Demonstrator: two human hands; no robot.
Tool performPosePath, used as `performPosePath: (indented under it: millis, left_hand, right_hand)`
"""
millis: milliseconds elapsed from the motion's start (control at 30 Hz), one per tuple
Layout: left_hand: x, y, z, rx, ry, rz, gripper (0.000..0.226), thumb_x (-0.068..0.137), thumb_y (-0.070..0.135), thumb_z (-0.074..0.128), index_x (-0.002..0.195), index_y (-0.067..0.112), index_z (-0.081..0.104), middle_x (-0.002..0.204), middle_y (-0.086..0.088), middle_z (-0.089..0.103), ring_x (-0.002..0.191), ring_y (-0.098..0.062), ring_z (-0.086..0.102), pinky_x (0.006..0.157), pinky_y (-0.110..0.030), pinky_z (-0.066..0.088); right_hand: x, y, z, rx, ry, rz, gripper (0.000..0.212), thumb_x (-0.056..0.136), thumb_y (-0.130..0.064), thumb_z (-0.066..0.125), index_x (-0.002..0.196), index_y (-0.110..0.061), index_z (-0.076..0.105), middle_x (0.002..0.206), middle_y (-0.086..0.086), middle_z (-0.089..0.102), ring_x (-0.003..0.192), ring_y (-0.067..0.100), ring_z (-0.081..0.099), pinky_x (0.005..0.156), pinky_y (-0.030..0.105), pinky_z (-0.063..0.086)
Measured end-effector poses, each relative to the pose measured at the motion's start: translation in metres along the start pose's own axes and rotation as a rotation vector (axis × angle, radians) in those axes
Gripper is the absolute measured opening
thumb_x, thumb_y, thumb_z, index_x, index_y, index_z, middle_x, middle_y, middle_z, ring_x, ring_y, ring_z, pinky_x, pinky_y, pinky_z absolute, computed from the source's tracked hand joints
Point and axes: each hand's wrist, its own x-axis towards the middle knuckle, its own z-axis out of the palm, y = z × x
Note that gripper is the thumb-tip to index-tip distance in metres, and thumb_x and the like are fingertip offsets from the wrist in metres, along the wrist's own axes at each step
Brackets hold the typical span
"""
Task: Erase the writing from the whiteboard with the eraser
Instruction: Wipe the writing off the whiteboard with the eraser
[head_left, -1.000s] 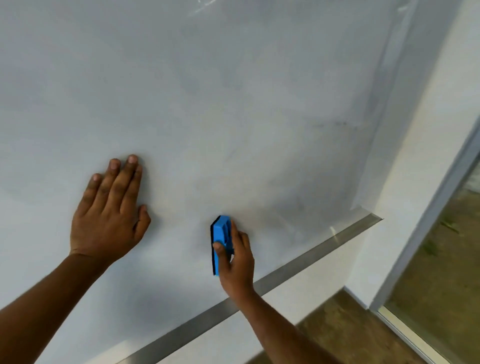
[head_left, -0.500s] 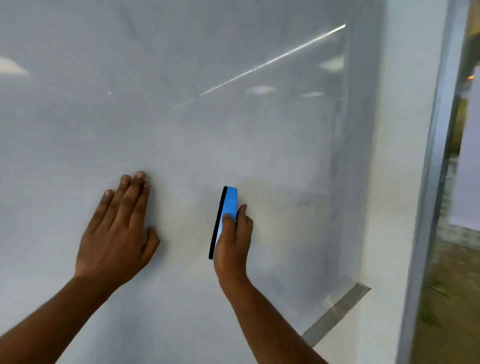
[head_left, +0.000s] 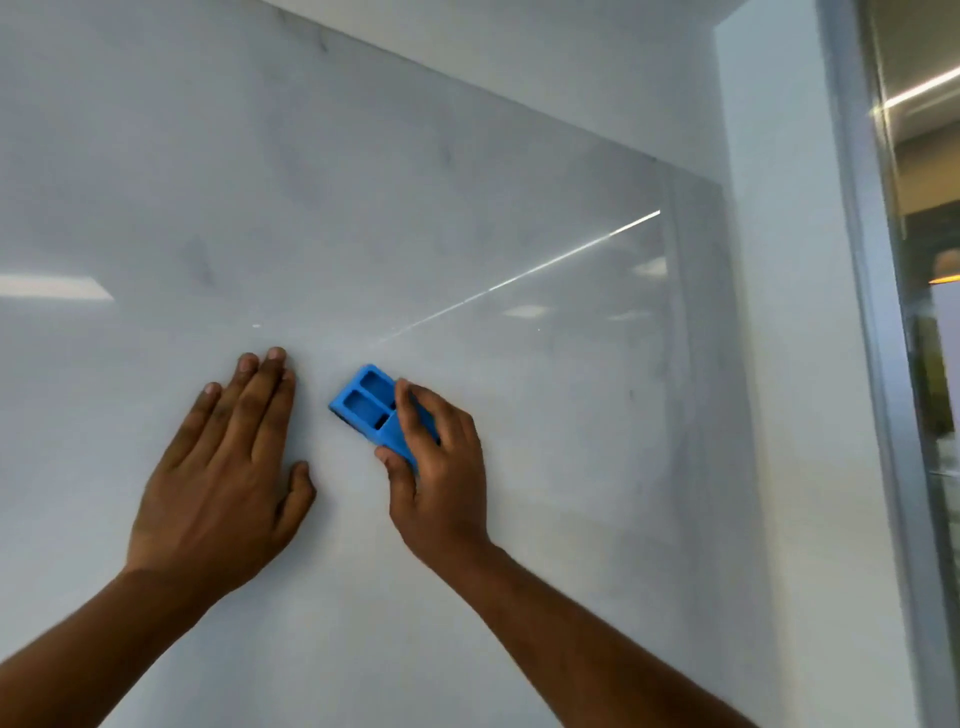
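The whiteboard (head_left: 467, 208) fills most of the view, glossy, with only faint grey smudges and no clear writing. A blue plastic eraser (head_left: 366, 406) with recessed pockets on its back lies flat against the board near the centre. My right hand (head_left: 441, 467) grips its lower right end between thumb and fingers. My left hand (head_left: 228, 467) rests flat on the board just left of the eraser, fingers straight and together, a small gap between it and the eraser.
The board's right edge (head_left: 670, 260) meets a white wall (head_left: 779, 312). Further right stands a metal door or window frame (head_left: 872, 312) with glass. Ceiling lights reflect as bright streaks across the board.
My right hand has carried the eraser up the board and turned it from edge-on to flat, its back now facing me. The view has tilted upward; the tray has left the view.
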Motion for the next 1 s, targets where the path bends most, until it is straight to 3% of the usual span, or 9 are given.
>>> performPosePath:
  millis: [200, 333, 467, 667, 833, 1000]
  left_hand:
    - [0.060, 0.046, 0.012, 0.027, 0.009, -0.038, 0.084, 0.099, 0.042, 0.033, 0.167, -0.006, 0.024, 0.177, -0.021, 0.017, 0.165, -0.033, 0.018, 0.136, -0.037, -0.002]
    - [0.083, 0.085, 0.029, 0.034, 0.029, -0.032, 0.082, 0.099, 0.037, 0.035, 0.167, -0.006, 0.024, 0.178, -0.020, 0.018, 0.166, -0.032, 0.017, 0.136, -0.046, 0.013]
    - [0.094, 0.111, 0.044, 0.062, 0.044, -0.047, 0.082, 0.100, 0.035, 0.038, 0.168, -0.007, 0.018, 0.178, -0.022, 0.014, 0.167, -0.034, 0.013, 0.136, -0.050, 0.016]
    - [0.098, 0.111, 0.058, 0.099, 0.132, -0.029, 0.082, 0.100, 0.035, 0.038, 0.168, -0.007, 0.019, 0.178, -0.022, 0.014, 0.167, -0.035, 0.015, 0.137, -0.041, 0.000]
    - [0.098, 0.105, 0.070, 0.083, 0.172, -0.021, 0.081, 0.102, 0.039, 0.032, 0.170, -0.004, 0.019, 0.180, -0.018, 0.011, 0.168, -0.032, 0.011, 0.138, -0.042, 0.003]
    - [0.097, 0.103, 0.080, 0.046, 0.224, -0.023, 0.078, 0.104, 0.038, 0.032, 0.171, 0.000, 0.019, 0.181, -0.014, 0.010, 0.169, -0.030, 0.009, 0.137, -0.046, 0.007]
  right_hand:
    - [0.089, 0.110, -0.046, -0.020, 0.174, 0.289, 0.064, 0.098, -0.025, 0.066, 0.155, -0.014, 0.040, 0.144, 0.009, 0.053, 0.127, 0.027, 0.051, 0.104, 0.031, 0.043]
    - [0.084, 0.203, -0.086, -0.096, 0.267, 0.556, 0.062, 0.098, -0.022, 0.066, 0.154, -0.011, 0.043, 0.144, 0.017, 0.053, 0.129, 0.036, 0.053, 0.107, 0.043, 0.044]
    - [0.071, 0.262, -0.112, -0.112, 0.268, 0.695, 0.063, 0.100, -0.024, 0.063, 0.157, -0.019, 0.036, 0.151, 0.008, 0.048, 0.136, 0.030, 0.050, 0.110, 0.042, 0.042]
    - [0.208, 0.291, -0.143, -0.106, 0.116, 0.484, 0.066, 0.097, -0.018, 0.067, 0.156, -0.010, 0.038, 0.151, 0.014, 0.048, 0.139, 0.030, 0.048, 0.114, 0.031, 0.035]
    - [0.302, 0.289, -0.163, -0.151, -0.096, 0.227, 0.068, 0.084, -0.006, 0.077, 0.147, -0.017, 0.053, 0.145, 0.003, 0.056, 0.133, 0.018, 0.054, 0.106, 0.010, 0.033]
    - [0.244, 0.292, -0.161, -0.134, -0.126, -0.055, 0.071, 0.072, 0.015, 0.068, 0.138, -0.011, 0.059, 0.140, 0.005, 0.058, 0.131, 0.019, 0.055, 0.118, 0.028, 0.039]
